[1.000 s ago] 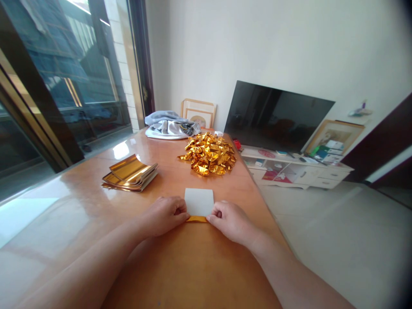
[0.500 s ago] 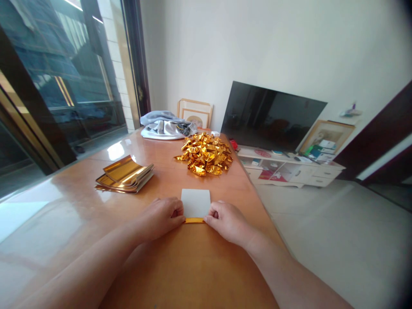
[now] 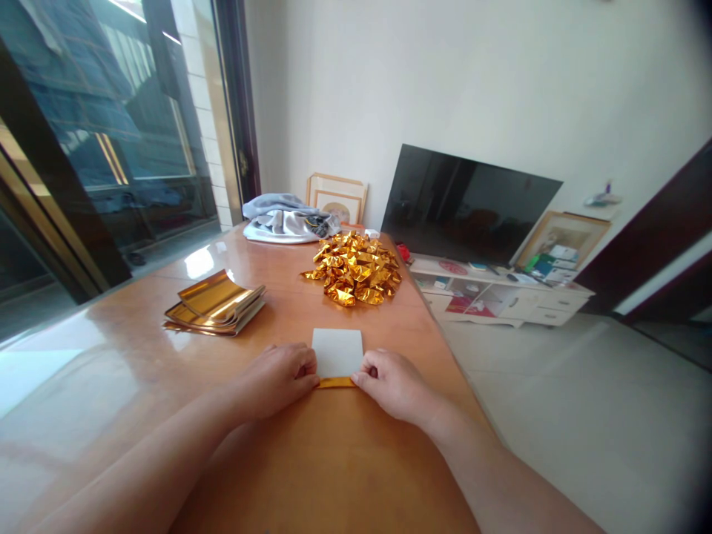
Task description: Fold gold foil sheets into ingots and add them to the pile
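Sunlight glares off a long glossy wooden table [image 3: 167,348] that runs from the bottom of the frame up toward a pale wall, with dark glass doors [image 3: 100,133] filling the upper left

Low in the middle of the frame, a small sheet of paper [image 3: 337,352] lies flat on the table, its white side up and a narrow gold strip folded up along its near edge. The left hand [image 3: 275,380] sits at the sheet's left side and the right hand [image 3: 392,382] at its right side, both curled with fingertips pressed down on the ends of that gold fold, pinching it flat against the wood. Both bare forearms stretch back toward the bottom corners of the frame

Left of centre, well apart from the hands, a stack of gold sheets [image 3: 214,304] rests with its top leaves curling upward. Just above the white sheet, further up the table, a heap of folded gold pieces [image 3: 353,268] glitters. Beyond that heap, a bundle of grey and white cloth [image 3: 283,219] lies at the far end, and a picture frame [image 3: 337,196] leans against the wall behind it

On the right half of the frame, a dark television [image 3: 467,204] stands on a low white cabinet [image 3: 500,293] above a pale tiled floor
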Demonstrator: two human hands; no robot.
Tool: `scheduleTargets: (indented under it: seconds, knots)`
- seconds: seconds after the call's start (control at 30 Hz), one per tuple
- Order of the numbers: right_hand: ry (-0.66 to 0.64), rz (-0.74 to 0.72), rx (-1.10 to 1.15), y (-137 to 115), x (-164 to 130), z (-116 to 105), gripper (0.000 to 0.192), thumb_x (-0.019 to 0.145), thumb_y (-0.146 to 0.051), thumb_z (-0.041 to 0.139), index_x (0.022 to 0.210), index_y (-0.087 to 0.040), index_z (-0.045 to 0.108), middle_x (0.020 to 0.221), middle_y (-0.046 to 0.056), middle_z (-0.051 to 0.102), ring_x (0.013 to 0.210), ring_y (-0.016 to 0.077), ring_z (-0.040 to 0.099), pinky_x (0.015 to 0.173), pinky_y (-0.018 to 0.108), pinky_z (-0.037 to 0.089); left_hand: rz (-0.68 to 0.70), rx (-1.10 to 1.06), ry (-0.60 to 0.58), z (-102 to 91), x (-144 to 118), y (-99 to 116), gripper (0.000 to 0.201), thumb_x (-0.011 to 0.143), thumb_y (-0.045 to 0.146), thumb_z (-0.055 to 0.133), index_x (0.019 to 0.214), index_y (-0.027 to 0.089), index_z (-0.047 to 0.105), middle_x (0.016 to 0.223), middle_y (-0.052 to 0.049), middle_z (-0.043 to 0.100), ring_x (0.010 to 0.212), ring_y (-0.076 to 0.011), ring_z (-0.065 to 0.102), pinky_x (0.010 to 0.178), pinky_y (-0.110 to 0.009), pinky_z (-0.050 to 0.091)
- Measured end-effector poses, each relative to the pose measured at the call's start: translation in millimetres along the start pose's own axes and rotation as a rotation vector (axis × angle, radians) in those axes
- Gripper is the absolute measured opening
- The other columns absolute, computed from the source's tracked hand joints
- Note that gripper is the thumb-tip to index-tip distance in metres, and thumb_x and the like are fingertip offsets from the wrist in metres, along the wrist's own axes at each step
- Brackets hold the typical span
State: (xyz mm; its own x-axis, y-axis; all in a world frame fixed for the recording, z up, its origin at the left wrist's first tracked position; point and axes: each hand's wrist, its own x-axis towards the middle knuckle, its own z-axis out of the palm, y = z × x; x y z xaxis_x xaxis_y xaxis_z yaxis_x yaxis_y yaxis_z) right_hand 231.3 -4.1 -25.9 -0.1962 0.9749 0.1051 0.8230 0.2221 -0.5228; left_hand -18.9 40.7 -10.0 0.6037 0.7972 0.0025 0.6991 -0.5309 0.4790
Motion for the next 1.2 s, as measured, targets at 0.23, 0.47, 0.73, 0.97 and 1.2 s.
scheduleTargets:
  seconds: [0.23, 0.47, 0.73, 0.97, 1.2]
  knots:
    - [0.011, 0.048, -0.048, 3, 2, 3, 0.022, 0.093, -0.035, 0.063, 0.076, -0.021, 0.059, 0.077, -0.001, 0.068, 0.071, 0.0151, 0.058, 0.061, 0.026, 0.029, -0.007, -0.011, 0.008, 0.4, 1, 1, 0.025, 0.094, 0.038, 0.052, 0.076, 0.021, 0.058, 0.079, -0.003, 0.063, 0.070, -0.0189, 0.056, 0.061, -0.030, 0.033]
    - [0.073, -0.040, 0.034, 1, 2, 4, 0.021, 0.093, -0.029, 0.063, 0.075, -0.021, 0.055, 0.083, -0.001, 0.062, 0.076, 0.0137, 0.057, 0.065, 0.024, 0.033, 0.053, -0.104, 0.079, -4.0, 0, 3, 0.022, 0.094, 0.035, 0.051, 0.078, 0.021, 0.054, 0.086, -0.003, 0.061, 0.077, -0.0191, 0.057, 0.067, -0.030, 0.038]
    - [0.036, 0.044, 0.085, 4, 5, 4, 0.024, 0.092, -0.033, 0.064, 0.072, -0.021, 0.056, 0.073, -0.002, 0.061, 0.068, 0.0134, 0.053, 0.058, 0.024, 0.030, -0.020, -0.149, 0.021, 0.5, 0, -2, 0.021, 0.094, 0.037, 0.051, 0.079, 0.022, 0.052, 0.077, 0.001, 0.062, 0.070, -0.0175, 0.056, 0.060, -0.029, 0.032]
    - [0.089, 0.075, 0.031, 3, 6, 8, 0.024, 0.091, -0.036, 0.067, 0.074, -0.021, 0.058, 0.076, -0.002, 0.064, 0.069, 0.0139, 0.055, 0.059, 0.025, 0.029, -0.093, -0.128, 0.021, 5.7, 3, -5, 0.022, 0.093, 0.041, 0.051, 0.080, 0.023, 0.050, 0.075, 0.001, 0.062, 0.068, -0.0182, 0.057, 0.058, -0.029, 0.030]
    - [0.120, 0.094, 0.004, 4, 9, 11, 0.026, 0.090, -0.037, 0.069, 0.074, -0.021, 0.057, 0.075, -0.002, 0.063, 0.068, 0.0141, 0.054, 0.059, 0.026, 0.030, -0.121, -0.082, 0.027, 2.6, 2, 2, 0.021, 0.092, 0.040, 0.051, 0.080, 0.023, 0.049, 0.074, 0.000, 0.061, 0.067, -0.0185, 0.055, 0.059, -0.029, 0.030]
